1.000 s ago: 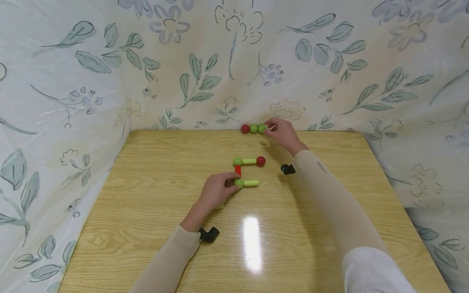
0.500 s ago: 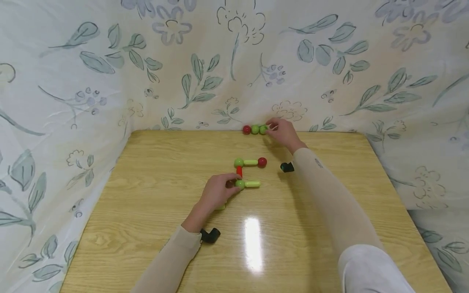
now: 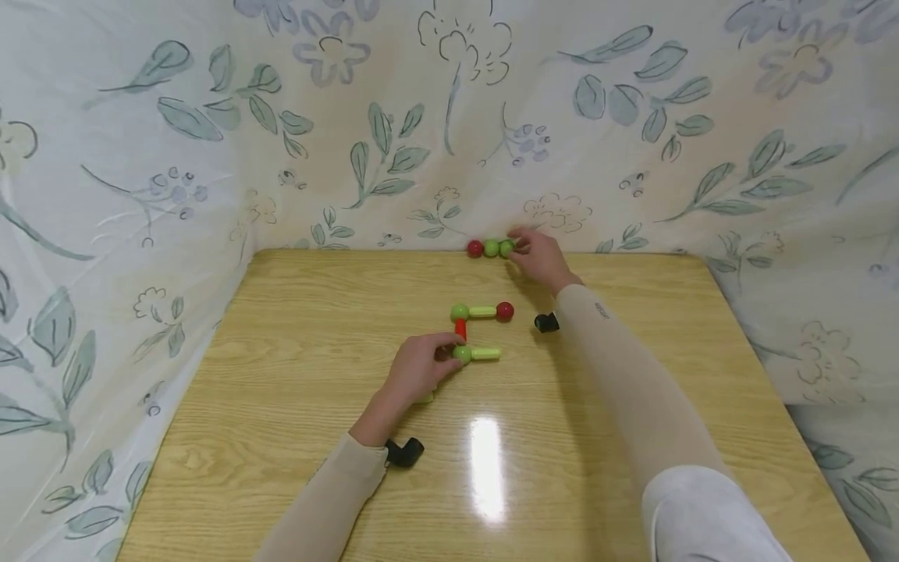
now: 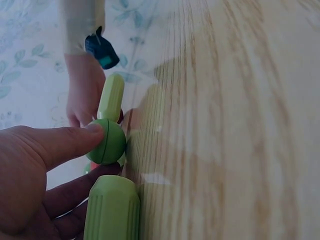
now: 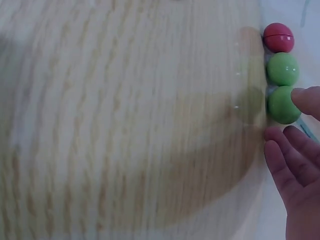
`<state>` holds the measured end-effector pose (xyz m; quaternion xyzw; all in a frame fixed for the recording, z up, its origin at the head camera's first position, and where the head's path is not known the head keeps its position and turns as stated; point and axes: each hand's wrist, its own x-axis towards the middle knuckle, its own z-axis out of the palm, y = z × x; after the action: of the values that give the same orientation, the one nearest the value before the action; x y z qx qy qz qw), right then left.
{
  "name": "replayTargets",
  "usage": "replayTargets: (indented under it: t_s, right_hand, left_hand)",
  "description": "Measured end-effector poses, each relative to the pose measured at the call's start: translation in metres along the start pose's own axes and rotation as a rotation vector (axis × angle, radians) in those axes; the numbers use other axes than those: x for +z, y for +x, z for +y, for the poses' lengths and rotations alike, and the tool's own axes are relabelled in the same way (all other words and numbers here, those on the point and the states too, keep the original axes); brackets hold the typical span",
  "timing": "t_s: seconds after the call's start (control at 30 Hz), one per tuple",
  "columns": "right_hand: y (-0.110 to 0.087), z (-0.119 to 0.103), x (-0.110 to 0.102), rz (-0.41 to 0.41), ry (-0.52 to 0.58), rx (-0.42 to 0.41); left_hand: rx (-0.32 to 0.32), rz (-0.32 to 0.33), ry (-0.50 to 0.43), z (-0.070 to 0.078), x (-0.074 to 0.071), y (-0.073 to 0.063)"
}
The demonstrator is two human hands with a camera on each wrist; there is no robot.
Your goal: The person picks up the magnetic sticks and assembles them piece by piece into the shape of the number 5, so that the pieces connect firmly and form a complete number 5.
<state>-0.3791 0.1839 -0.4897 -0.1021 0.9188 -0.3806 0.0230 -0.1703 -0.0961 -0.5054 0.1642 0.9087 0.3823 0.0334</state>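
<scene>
My left hand (image 3: 419, 367) pinches a green ball (image 4: 107, 142) between thumb and fingers. This ball joins a yellow-green rod (image 3: 486, 353) and a red rod (image 3: 460, 329). The red rod runs to another green ball (image 3: 460, 312), from which a second yellow-green rod (image 3: 482, 311) leads to a dark red ball (image 3: 505, 311). At the table's far edge my right hand (image 3: 543, 257) holds the end green ball (image 5: 283, 105) of a short row, thumb on it and fingertips at its other side. Next to it sit another green ball (image 5: 282, 69) and a red ball (image 5: 278, 37).
A loose yellow-green rod (image 4: 112, 207) lies beside my left hand, mostly hidden in the head view. Floral cloth (image 3: 393, 156) rises behind the wooden table (image 3: 316, 312). Black wrist cameras (image 3: 406, 453) jut from both sleeves.
Both hands stay nearly in place. The head view has shifted slightly, and my right forearm has moved a little to the left.
</scene>
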Motion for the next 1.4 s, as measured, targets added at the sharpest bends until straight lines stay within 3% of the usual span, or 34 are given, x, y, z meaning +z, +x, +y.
replayTargets:
  t_s: [0.73, 1.4]
  right_hand:
    - [0.003, 0.008, 0.005, 0.049, -0.009, 0.000]
    - [-0.012, 0.014, -0.001, 0.072, 0.103, 0.039]
  left_hand:
    - [-0.002, 0.006, 0.002, 0.000, 0.001, 0.002]
    - [-0.001, 0.008, 0.012, 0.000, 0.000, 0.001]
